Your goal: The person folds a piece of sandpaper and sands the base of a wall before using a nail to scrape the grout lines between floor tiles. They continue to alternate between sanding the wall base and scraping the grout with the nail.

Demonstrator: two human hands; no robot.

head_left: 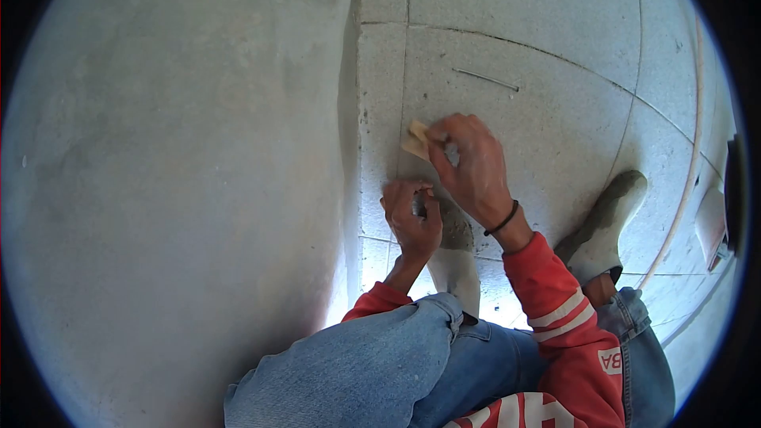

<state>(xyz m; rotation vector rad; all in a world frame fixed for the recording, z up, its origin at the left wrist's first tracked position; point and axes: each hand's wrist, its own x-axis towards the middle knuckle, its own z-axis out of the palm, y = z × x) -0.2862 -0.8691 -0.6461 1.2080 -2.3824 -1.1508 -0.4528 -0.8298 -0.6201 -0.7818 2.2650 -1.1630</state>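
Note:
My right hand (476, 160) pinches a flat tan piece (414, 141), pale yellow and angular like a bit of wood or sponge, over the tiled floor. Its fingers curl round one end, and the rest juts out to the left. Lower and closer to the wall, my left hand (412, 218) is closed, thumb against fingers. A small tan edge (384, 203) peeks out at its left side; I cannot tell what it belongs to. Below that hand is one of my boots (454, 265), grey and smeared with mud.
A smooth grey plastered wall (182, 150) fills the left side. On the floor (507, 0), whose joints form large tiles, lies a thin metal rod (486, 79). My other muddy boot (606, 226) stands at right, near a long hose (688, 174) and a white object (711, 222).

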